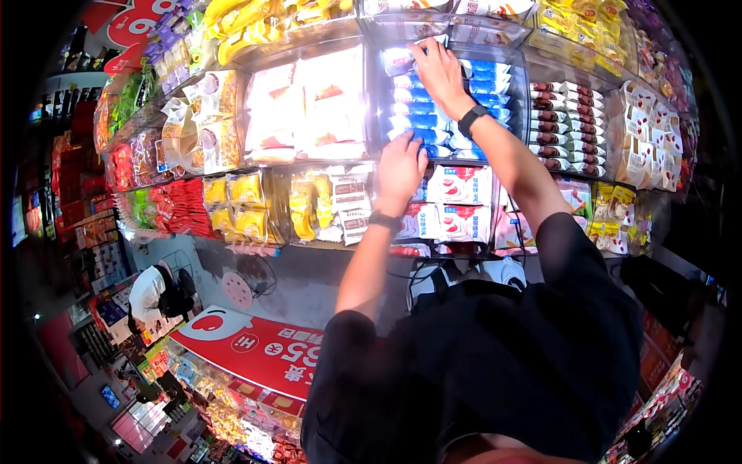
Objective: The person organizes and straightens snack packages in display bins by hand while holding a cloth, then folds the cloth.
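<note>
Blue-and-white snack packets [413,108] lie in rows in a clear plastic bin. My right hand [439,73], with a dark band at its wrist, reaches over them to the bin's far side. Its bent fingers are closed on the end of a pale snack packet [397,60]; the fingertips are partly hidden. My left hand [400,166] lies at the near left corner of the same bin. Its fingers are apart, with the tips touching the nearest blue packets, and it holds nothing I can see.
Bins of white packets [332,100] and brown-and-white packets [550,127] flank this one. Red-and-white packs [462,203] hang below, beside yellow packs [246,207]. A red sign [263,352] stands lower left, near a person in a white top [148,294].
</note>
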Motion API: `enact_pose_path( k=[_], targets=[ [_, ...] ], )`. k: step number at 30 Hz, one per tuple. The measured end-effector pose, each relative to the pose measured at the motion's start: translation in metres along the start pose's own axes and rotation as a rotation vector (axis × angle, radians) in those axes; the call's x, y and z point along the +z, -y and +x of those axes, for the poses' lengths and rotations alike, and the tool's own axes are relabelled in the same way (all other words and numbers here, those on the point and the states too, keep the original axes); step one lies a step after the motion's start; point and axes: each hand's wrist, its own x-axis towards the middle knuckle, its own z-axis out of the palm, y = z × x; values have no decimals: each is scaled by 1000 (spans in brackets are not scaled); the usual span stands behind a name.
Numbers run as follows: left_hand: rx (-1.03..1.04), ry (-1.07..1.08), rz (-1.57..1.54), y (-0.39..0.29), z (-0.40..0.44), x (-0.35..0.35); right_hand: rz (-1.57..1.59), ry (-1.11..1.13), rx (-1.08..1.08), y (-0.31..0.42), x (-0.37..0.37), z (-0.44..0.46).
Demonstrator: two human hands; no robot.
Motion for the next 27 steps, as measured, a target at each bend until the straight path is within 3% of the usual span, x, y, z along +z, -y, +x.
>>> enact_pose_path(
  k=[4, 10, 13, 15, 18, 19, 20, 21, 23, 27],
  targets=[
    [20, -35, 43, 0, -2, 4, 74, 11, 2, 1, 13, -1],
    [36, -72, -12, 5, -3, 8, 316, -23, 17, -6, -38, -32],
    [41, -134, -266, 4, -6, -3, 485, -106, 26, -1, -90, -71],
    [-98, -207, -493, -10, -19, -17, 602, -265, -34, 8, -114, -113],
    [-237, -109, -521, -31, -56, -25, 534, -20, 187, 28, -157, -184],
    [-144, -99, -438, -24, -71, -7, 546, 45, 166, 27, -150, -214],
    [-211, -1, -452, -26, -83, 1, 480, 146, 132, 26, -140, -245],
    [-279, 98, -463, -28, -96, 8, 469, 371, 221, 30, -134, -276],
    [-245, 241, -326, -19, -119, 27, 278, 522, 38, 29, -113, -327],
    [-94, 374, 3, -25, -149, 40, 310, 470, -18, 41, -115, -334]
  ],
)
